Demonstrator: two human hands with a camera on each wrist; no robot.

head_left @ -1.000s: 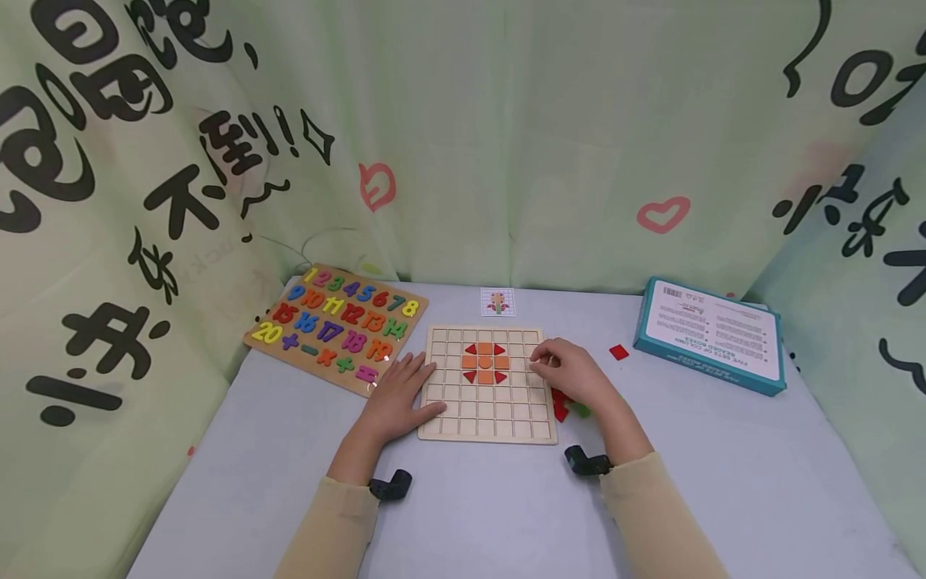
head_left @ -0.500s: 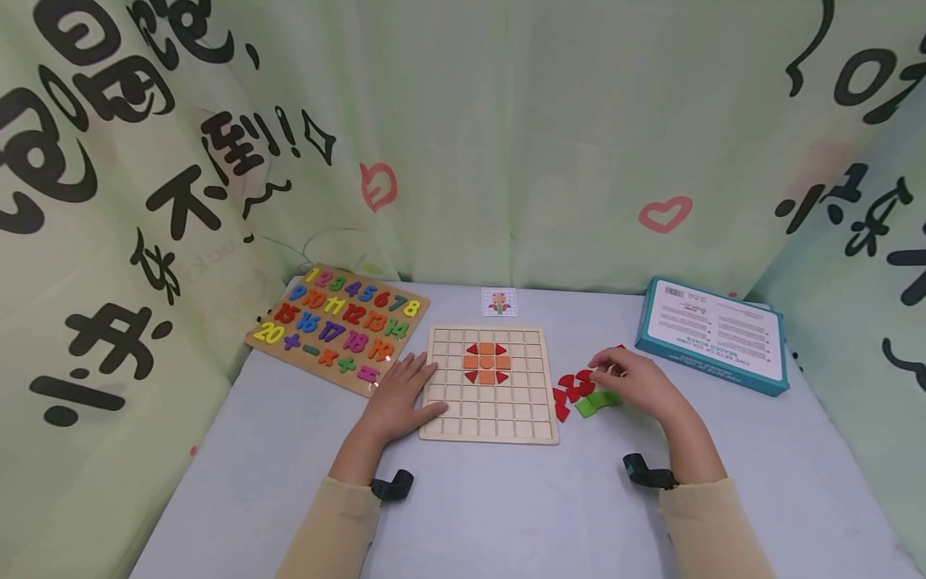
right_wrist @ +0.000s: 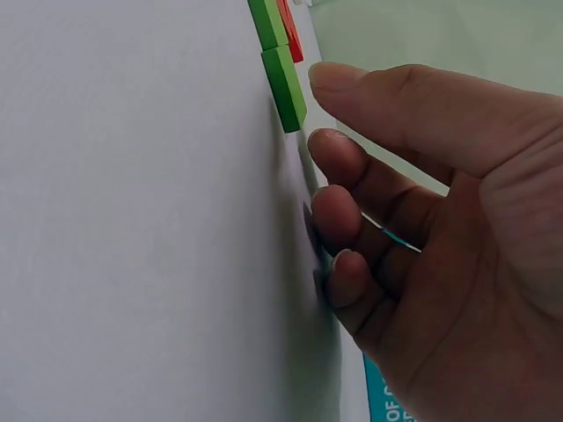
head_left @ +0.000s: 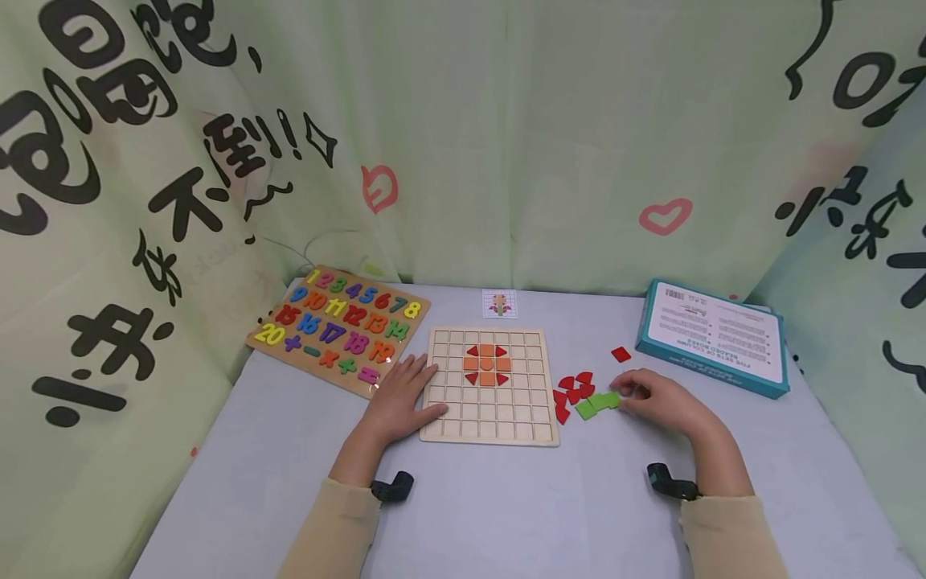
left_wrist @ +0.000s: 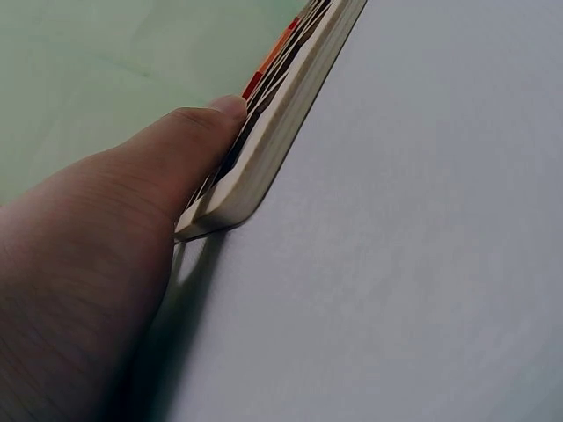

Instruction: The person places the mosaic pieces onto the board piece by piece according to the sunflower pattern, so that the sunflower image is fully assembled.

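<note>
A pale wooden grid board (head_left: 492, 418) lies mid-table with orange pieces (head_left: 487, 351) and red triangles set near its upper middle. My left hand (head_left: 398, 400) rests flat across the board's left edge, fingers spread; its thumb lies on the frame in the left wrist view. Right of the board, green square tiles (head_left: 587, 408) lie in a row beside several loose red pieces (head_left: 567, 383). My right hand (head_left: 661, 400) is at the right end of the green row. In the right wrist view, thumb and loosely bent fingers stand apart beside the nearest green tile (right_wrist: 284, 88), gripping nothing.
A lone red square (head_left: 620, 354) lies beyond the right hand, close to a teal box (head_left: 712, 334). A number puzzle board (head_left: 336, 330) sits at the left, near the left fingers. Behind the grid board lies a small picture card (head_left: 500, 303). Curtains hang behind the table.
My right hand moved from the board's right edge out to the right, over the loose pieces, to the end of the green row. The left hand stayed in place.
</note>
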